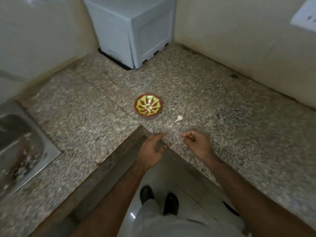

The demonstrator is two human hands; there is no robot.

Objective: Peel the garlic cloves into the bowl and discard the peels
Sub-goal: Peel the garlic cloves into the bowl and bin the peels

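Observation:
A small red bowl (148, 104) with a green and brown star pattern sits on the granite counter (213, 106), with pale peeled cloves inside it. One white unpeeled garlic clove (179, 118) lies on the counter just right of the bowl. My left hand (153, 150) hovers at the counter's inner corner, fingers relaxed and holding nothing. My right hand (196, 142) is over the counter edge below the clove, with its fingers curled in; whether it holds a scrap of peel is unclear.
A white microwave (135, 29) stands in the back corner. A steel sink (18, 144) with scraps in it is set into the counter at the left. Walls close in on both sides, and a socket plate (306, 16) is at the upper right.

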